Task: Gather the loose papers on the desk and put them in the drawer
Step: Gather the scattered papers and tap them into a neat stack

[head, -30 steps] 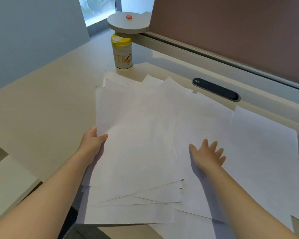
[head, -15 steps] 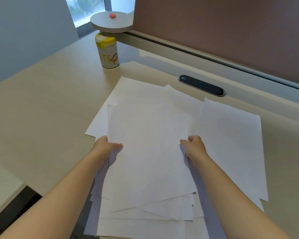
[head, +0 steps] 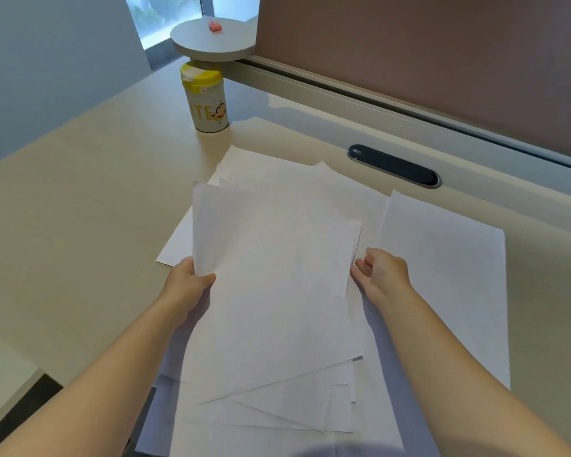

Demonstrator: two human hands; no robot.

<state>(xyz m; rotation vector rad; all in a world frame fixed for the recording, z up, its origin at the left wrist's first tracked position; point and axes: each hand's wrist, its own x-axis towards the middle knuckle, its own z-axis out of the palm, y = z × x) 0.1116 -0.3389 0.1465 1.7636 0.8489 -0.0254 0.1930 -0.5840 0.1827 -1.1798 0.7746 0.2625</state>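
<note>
A loose stack of white papers (head: 271,291) lies fanned on the tabletop (head: 80,199), its near end overhanging the near edge. The left hand (head: 187,285) grips the stack's left side, thumb on top and fingers tucked beneath, lifting that side a little. The right hand (head: 381,275) sits at the stack's right side, its fingers loosely curled and holding nothing, resting on the sheets below. One more sheet (head: 442,275) lies flat toward the right edge. A yellow-lidded can (head: 205,97) stands near the far edge, beside a dark oval slot (head: 394,165).
</note>
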